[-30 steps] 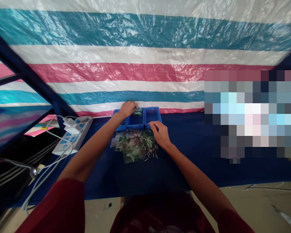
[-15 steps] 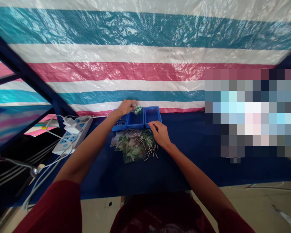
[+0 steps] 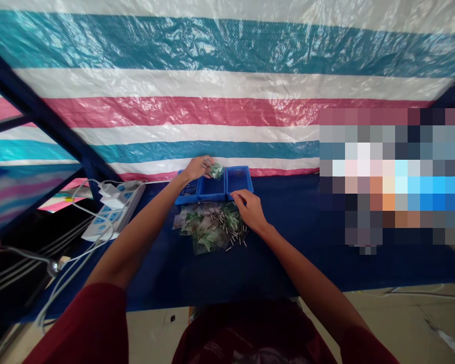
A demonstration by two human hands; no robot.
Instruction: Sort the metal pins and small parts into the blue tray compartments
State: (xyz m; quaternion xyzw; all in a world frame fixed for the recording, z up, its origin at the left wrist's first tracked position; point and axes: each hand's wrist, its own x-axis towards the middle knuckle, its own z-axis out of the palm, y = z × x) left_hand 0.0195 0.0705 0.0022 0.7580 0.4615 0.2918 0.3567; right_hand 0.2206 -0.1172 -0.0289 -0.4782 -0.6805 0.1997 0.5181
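Note:
My left hand (image 3: pixel 199 168) is closed on a small clear plastic bag with green contents (image 3: pixel 217 171), holding it at the far end of the middle compartment of a blue bin (image 3: pixel 211 196). At the right compartment's front rim is my right hand (image 3: pixel 250 208), its fingers curled; whether something small is between them is hidden. Just in front of the bin lies a heap of clear bags with green contents (image 3: pixel 208 237). Loose thin metal pins (image 3: pixel 237 233) are spread over the heap's right side. More dark, thin pieces (image 3: pixel 188 190) lie in the left compartment, partly behind my left wrist.
A white power strip (image 3: pixel 116 210) with plugs and cables stands on the blue table (image 3: pixel 167 283) at the left. Striped plastic sheeting (image 3: pixel 212 111) hangs behind the bin. Dark blue frame bars (image 3: pixel 53 124) slope down at the left. The right side is pixelated.
The small bag in my left hand has shifted slightly to the right and lies flatter over the bin's far end. My right hand has barely moved.

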